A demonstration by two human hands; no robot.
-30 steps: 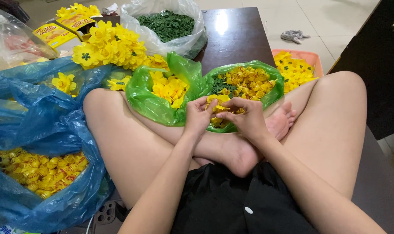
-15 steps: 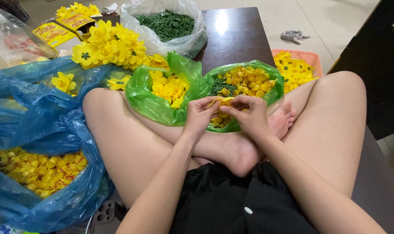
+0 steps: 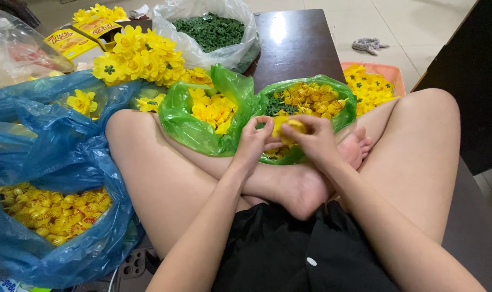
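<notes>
- The left hand [image 3: 252,141] and the right hand [image 3: 312,141] are both closed on one small yellow plastic flower piece [image 3: 287,127], held between them.
- The piece sits just above a green plastic bag [image 3: 332,94] of small yellow parts, over the crossed legs.
- A big blue plastic bag [image 3: 51,162] of yellow parts lies on the left.

You've got a small yellow plastic flower piece [image 3: 289,128] pinched between both sets of fingertips, held just above the near rim of the right green bag [image 3: 343,116]. It's rounded, bright yellow, partly hidden by your fingers, so its exact shape is unclear. The bag under it is open, crumpled, resting against your crossed legs, and filled with yellow pieces plus some dark green ones on its left side.
</notes>
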